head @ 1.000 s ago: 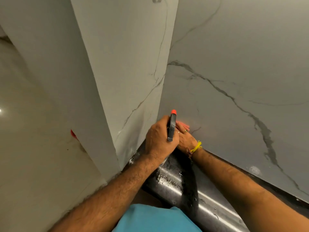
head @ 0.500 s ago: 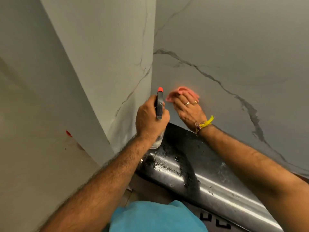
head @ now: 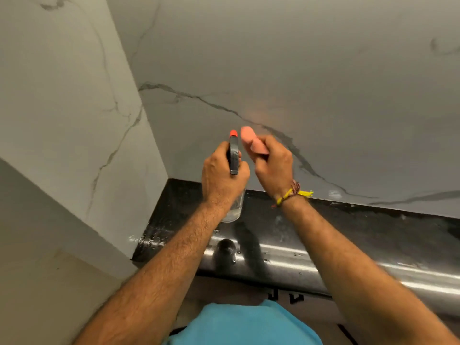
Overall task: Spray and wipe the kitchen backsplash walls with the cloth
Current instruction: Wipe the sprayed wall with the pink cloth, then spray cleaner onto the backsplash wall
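Now, left hand (head: 222,175): curled round the spray bottle (head: 233,155), upright, nozzle toward the backsplash wall (head: 298,70).
Right hand (head: 273,163): pinching the pink cloth (head: 251,141), just off the wall.
Key relation: wall lies straight ahead; cloth hand nearer, above the wet tabletop (head: 348,235).

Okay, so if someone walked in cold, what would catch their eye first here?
Probably the two hands raised mid-frame before the marble backsplash wall: the left hand grips a clear spray bottle with an orange-red tip, and the right hand holds a bunched pink cloth. Below them runs a wet, glossy black countertop.
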